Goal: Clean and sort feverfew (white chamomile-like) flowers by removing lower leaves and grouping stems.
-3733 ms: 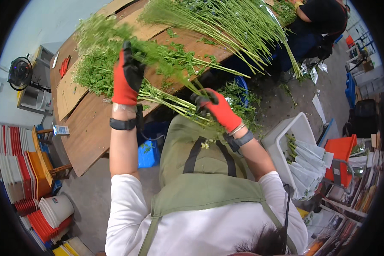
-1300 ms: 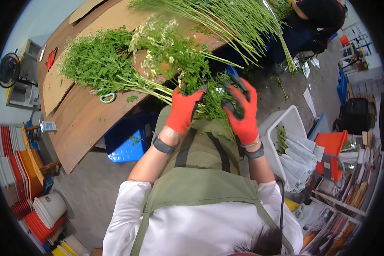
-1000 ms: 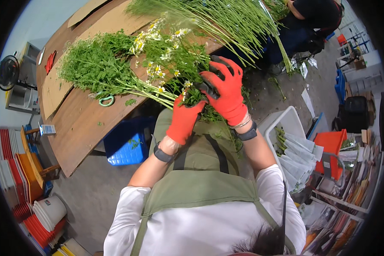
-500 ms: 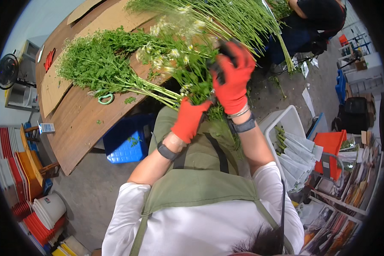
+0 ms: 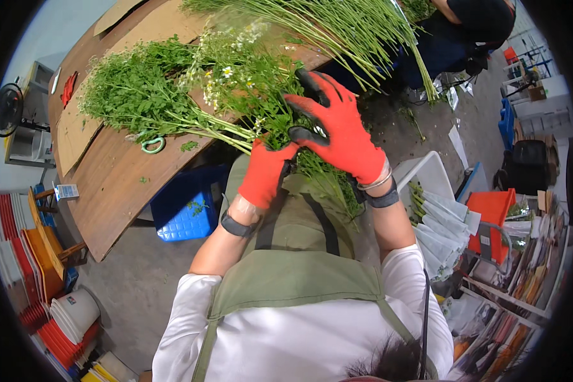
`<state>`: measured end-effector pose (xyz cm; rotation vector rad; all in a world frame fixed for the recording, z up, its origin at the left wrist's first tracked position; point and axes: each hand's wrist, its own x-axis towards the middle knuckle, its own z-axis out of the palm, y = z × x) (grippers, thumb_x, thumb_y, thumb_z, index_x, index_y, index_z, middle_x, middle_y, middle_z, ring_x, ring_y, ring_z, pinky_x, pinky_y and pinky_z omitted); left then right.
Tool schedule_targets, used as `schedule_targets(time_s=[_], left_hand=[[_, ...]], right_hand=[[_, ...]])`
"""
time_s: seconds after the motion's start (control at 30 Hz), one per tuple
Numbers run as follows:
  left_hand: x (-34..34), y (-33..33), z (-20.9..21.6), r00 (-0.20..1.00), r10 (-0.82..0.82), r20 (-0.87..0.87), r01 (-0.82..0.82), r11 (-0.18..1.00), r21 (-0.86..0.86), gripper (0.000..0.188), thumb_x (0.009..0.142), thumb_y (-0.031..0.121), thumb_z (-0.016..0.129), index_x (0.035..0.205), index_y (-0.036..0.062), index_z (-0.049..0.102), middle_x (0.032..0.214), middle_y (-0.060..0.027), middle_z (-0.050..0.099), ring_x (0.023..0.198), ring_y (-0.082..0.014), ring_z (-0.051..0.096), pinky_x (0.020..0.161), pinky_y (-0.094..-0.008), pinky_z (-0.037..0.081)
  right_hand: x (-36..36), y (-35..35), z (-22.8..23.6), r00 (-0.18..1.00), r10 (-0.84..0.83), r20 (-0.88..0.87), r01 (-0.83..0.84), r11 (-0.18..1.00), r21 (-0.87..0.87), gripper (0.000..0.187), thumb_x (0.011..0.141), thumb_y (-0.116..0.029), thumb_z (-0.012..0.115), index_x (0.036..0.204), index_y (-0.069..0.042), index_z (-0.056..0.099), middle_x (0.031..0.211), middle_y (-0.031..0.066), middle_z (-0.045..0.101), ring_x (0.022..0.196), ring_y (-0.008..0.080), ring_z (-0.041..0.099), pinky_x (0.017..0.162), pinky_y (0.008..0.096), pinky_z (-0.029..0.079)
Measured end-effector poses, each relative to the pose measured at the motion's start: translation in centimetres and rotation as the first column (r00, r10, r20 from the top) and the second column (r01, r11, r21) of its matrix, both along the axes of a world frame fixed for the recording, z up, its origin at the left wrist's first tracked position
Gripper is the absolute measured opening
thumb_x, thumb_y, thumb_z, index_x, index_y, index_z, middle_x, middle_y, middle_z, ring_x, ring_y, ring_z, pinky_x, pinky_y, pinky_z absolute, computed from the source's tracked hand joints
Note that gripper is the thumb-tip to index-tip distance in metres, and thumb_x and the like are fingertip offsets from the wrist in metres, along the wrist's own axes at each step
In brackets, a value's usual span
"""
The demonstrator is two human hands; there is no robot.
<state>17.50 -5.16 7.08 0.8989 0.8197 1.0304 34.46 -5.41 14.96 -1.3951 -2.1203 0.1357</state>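
Swung further left now, our daisy bunch slants up-left from our left hand, closed around its stems, while our right hand spreads its fingers just right of the leaves.

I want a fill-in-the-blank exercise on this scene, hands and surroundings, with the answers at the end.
1. The left hand, in a red-and-black glove, grips a leafy green bunch bearing small white ____.
2. White-wrapped green stem bundles lie in a white plastic tub on the person's ____ side.
3. The patterned plastic bin by the near edge of the brown wooden table is coloured ____.
Missing words: flowers; right; blue.
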Motion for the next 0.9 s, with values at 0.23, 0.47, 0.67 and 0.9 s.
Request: schedule_targets(time_s=[0.23, 0.47, 0.67, 0.9], left_hand=[[-0.6, -0.5, -0.2, 0.988, -0.125, -0.087, 0.118, 0.99, -0.081, 0.034, 0.084, 0.008, 0.077, 0.114, -0.0028, 0.066, 0.101, -0.0057, 0.071, 0.083, -0.0109, 0.065, 0.074, -0.0266, 0.052], [-1.7, -0.4, -3.8, 0.963, -0.107, -0.249, 0.131, 0.988, 0.084, 0.03, 0.086, 0.009, 0.075, 0.112, -0.0015, 0.066, 0.089, -0.003, 0.069, 0.072, -0.0103, 0.062, 0.068, -0.0251, 0.051], [-1.5, -0.9, -1.4, 0.922, -0.283, -0.264, 0.282, 0.959, -0.041, 0.019, 0.092, 0.012, 0.065, 0.11, 0.0051, 0.068, 0.078, 0.0006, 0.065, 0.067, -0.0099, 0.061, 0.066, -0.0266, 0.05], [-2.4, -0.3, -1.4, 0.787, 0.066, -0.614, 0.514, 0.482, 0.71, 0.016, 0.093, 0.013, 0.066, 0.108, 0.0054, 0.068, 0.078, -0.0023, 0.066, 0.065, -0.0101, 0.06, 0.057, -0.0263, 0.043]], right_hand=[[1.9, 0.6, -2.4, 0.925, -0.089, -0.368, 0.064, 0.995, -0.081, 0.044, 0.077, -0.006, 0.073, 0.12, -0.013, 0.067, 0.143, 0.0145, 0.05, 0.131, 0.0355, 0.048, 0.109, 0.0472, 0.039], [-0.4, -1.4, 2.5, 0.963, 0.082, -0.255, -0.068, 0.996, 0.064, 0.054, 0.073, -0.008, 0.075, 0.126, -0.019, 0.069, 0.152, 0.014, 0.043, 0.143, 0.0371, 0.037, 0.114, 0.048, 0.033], [0.3, 0.0, -0.5, 0.969, 0.1, 0.226, -0.108, 0.994, 0.024, 0.052, 0.067, -0.019, 0.083, 0.117, -0.029, 0.071, 0.149, 0.0124, 0.046, 0.138, 0.0455, 0.038, 0.111, 0.06, 0.031], [1.1, 0.1, -2.2, 0.851, -0.003, -0.524, -0.073, 0.99, -0.124, 0.036, 0.074, -0.014, 0.075, 0.11, -0.011, 0.072, 0.146, 0.0141, 0.05, 0.139, 0.0359, 0.043, 0.111, 0.0443, 0.036]])
